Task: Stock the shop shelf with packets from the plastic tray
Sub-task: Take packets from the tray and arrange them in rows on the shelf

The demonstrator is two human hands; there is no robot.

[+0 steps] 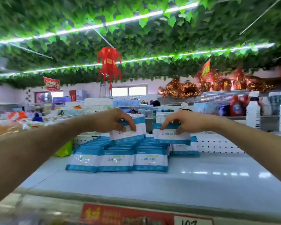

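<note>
My left hand (115, 119) pinches one blue-and-white plastic packet (128, 130); my right hand (183, 121) pinches another packet (171, 135), both above the far rows on the pale shelf (201, 181).

Two bare forearms reach in from the lower corners of the view, one on each side, with no sleeve, cuff or glove anywhere along their visible length. The left hand (115, 118) has no ring, watch or band at its wrist, and the right hand (183, 121) is likewise unadorned. Fingernails look short and unpainted, though blur softens them. Behind each wrist the forearm widens steadily toward the frame edge.
</note>
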